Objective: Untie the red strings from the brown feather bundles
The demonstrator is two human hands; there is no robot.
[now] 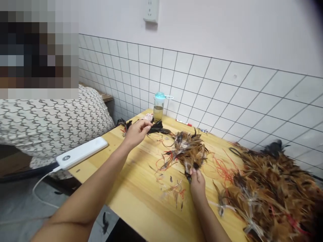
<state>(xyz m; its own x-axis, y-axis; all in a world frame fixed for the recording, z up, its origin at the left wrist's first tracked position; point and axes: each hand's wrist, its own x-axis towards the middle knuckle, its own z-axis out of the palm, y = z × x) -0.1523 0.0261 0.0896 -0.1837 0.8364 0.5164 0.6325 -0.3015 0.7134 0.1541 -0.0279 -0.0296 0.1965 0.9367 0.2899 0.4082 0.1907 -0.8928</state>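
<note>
- The fingers of the left hand [136,135] are curled, thumb and forefinger brought close together beside black feathers [156,127]; whether anything is gripped cannot be told.
- The near end of a brown bunch [188,148] is pinched between the right hand's [197,181] thumb and fingers, the rest being spread just beyond them on the table [136,198].
- Right of these fingers, a brown pile [282,188] is heaped.
- Beyond the left fingers, a bottle [158,112] is seen; left of them, a power bank [84,151] is laid.
- Behind, the wall [227,30] is tiled below.
</note>
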